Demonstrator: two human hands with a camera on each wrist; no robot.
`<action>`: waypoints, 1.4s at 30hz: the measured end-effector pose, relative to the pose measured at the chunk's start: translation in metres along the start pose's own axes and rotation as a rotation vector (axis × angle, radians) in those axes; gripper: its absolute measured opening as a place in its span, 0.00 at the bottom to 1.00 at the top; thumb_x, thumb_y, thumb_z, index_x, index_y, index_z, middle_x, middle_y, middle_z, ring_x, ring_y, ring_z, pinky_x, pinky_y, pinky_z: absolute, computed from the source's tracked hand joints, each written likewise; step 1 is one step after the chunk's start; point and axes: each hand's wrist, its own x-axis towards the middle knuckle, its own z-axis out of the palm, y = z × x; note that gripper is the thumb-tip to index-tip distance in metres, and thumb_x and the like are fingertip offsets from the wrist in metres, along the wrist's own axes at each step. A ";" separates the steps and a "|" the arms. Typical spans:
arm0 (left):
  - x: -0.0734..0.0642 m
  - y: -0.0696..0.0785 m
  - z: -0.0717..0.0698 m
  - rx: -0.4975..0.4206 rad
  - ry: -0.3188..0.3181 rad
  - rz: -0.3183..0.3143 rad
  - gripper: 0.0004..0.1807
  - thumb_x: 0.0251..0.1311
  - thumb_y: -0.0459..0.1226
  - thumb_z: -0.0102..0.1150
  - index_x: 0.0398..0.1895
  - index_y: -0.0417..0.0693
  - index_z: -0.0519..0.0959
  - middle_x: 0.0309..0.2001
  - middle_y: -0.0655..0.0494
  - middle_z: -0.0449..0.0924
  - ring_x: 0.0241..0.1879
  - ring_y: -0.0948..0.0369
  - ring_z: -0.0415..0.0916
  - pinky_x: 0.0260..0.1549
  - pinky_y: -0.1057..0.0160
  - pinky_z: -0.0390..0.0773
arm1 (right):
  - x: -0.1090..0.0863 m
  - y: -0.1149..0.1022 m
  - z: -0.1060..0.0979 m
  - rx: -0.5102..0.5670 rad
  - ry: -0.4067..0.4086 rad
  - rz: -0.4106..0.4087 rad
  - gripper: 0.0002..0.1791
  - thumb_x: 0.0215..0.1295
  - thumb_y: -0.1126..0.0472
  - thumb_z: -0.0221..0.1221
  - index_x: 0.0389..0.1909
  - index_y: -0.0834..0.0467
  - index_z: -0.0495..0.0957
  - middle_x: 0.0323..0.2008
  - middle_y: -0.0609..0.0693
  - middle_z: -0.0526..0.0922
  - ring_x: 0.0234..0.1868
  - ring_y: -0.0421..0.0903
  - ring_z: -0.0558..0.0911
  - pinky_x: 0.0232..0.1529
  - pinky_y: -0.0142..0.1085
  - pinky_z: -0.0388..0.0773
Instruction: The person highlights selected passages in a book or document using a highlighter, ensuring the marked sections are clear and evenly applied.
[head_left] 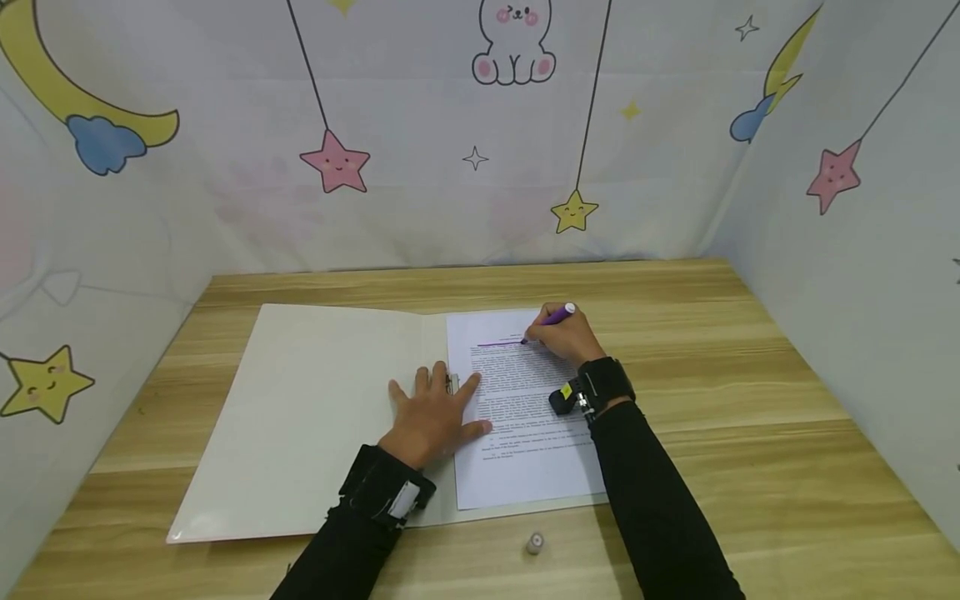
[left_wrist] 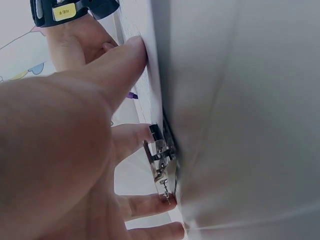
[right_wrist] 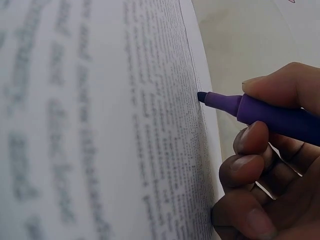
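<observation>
My right hand (head_left: 566,337) pinches a purple marker (head_left: 558,314), its dark tip on the printed sheet (head_left: 525,475) near the top lines. A purple line (head_left: 498,344) runs leftward from that tip across the page. In the right wrist view the marker (right_wrist: 275,117) lies between thumb and fingers, nib touching the paper. My left hand (head_left: 431,417) rests with spread fingers over the folder's fold, thumb and index finger on the sheet's left edge. Beneath its fingers a metal clip (left_wrist: 161,160) shows in the left wrist view.
The sheet lies on the right side of an open white folder (head_left: 300,417). A small grey cap (head_left: 535,543) stands on the wooden table (head_left: 750,433) in front of the folder. Walls with cartoon prints enclose the table at the back and sides.
</observation>
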 end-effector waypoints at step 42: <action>0.000 0.000 0.000 -0.001 0.006 0.001 0.43 0.61 0.68 0.55 0.77 0.65 0.62 0.68 0.35 0.58 0.67 0.37 0.56 0.57 0.23 0.54 | -0.002 0.001 -0.007 -0.033 0.025 0.014 0.10 0.55 0.63 0.69 0.24 0.59 0.75 0.26 0.51 0.75 0.28 0.48 0.71 0.28 0.38 0.65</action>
